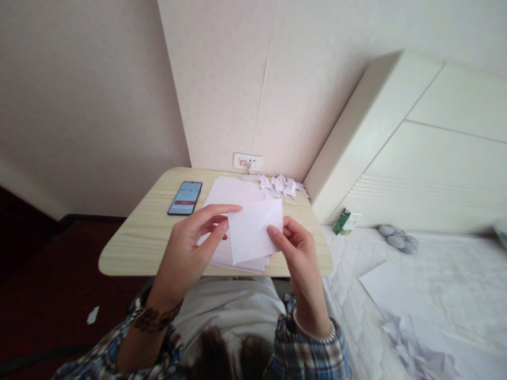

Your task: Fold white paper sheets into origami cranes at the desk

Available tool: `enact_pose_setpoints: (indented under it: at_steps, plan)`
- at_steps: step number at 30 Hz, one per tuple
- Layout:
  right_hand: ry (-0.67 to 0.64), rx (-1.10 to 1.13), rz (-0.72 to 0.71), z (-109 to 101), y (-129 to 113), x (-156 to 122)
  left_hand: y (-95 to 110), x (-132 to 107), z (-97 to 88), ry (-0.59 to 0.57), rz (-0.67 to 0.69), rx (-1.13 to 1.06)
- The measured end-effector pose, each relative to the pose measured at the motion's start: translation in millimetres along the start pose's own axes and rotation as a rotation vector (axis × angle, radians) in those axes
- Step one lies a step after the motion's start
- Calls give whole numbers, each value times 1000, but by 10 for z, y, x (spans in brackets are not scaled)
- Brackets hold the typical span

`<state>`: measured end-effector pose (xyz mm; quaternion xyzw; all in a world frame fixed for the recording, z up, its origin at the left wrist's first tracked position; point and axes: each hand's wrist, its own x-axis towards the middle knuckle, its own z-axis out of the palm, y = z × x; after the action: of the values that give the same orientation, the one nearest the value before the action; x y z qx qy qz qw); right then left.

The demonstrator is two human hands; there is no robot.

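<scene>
A white square sheet of paper is held up above the table, with a faint diagonal crease near its upper right corner. My right hand pinches its right edge, thumb on the front and fingers behind. At the paper's left edge is my left hand, its index finger stretched over the upper left corner and its thumb apart from it. Beneath lies a stack of white paper, partly hidden by the held sheet and my hands. Several folded paper pieces with pointed tips sit at the table's back right.
A phone with its screen lit lies on the left of the wooden table. Behind is a wall socket. On the bed at right are a green box, a grey plush item and loose paper.
</scene>
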<state>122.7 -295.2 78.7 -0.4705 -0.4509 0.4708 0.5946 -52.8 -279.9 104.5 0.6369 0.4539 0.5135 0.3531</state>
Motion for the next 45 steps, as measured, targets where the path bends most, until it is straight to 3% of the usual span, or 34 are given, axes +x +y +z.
enact_pose_setpoints:
  at_steps: [10,16,19,22,27,31,36,39,43,45]
  plan:
    - [-96,-30,0,-7,6,4,-7,25,14,150,-103,-56]
    - [-162,-105,-15,1,30,4,-111,45,19,341,-165,-48]
    - [-164,-94,0,-3,54,25,-147,55,0,352,-143,-49]
    - [-83,-133,2,-41,85,63,-186,83,-42,382,-141,-32]
    - [177,-376,-102,-179,156,151,-282,142,-140,511,-102,20]
    - [249,-584,-300,-265,204,209,-312,149,-212,510,-89,68]
    - [261,-568,-226,-263,224,203,-350,163,-251,479,-128,148]
    - [121,-492,-319,-163,212,160,-420,185,-221,396,-171,181]
    - [-163,-621,-549,53,189,88,-471,192,-145,246,-227,155]
    - [-229,-662,-623,141,202,65,-456,187,-120,167,-235,124]
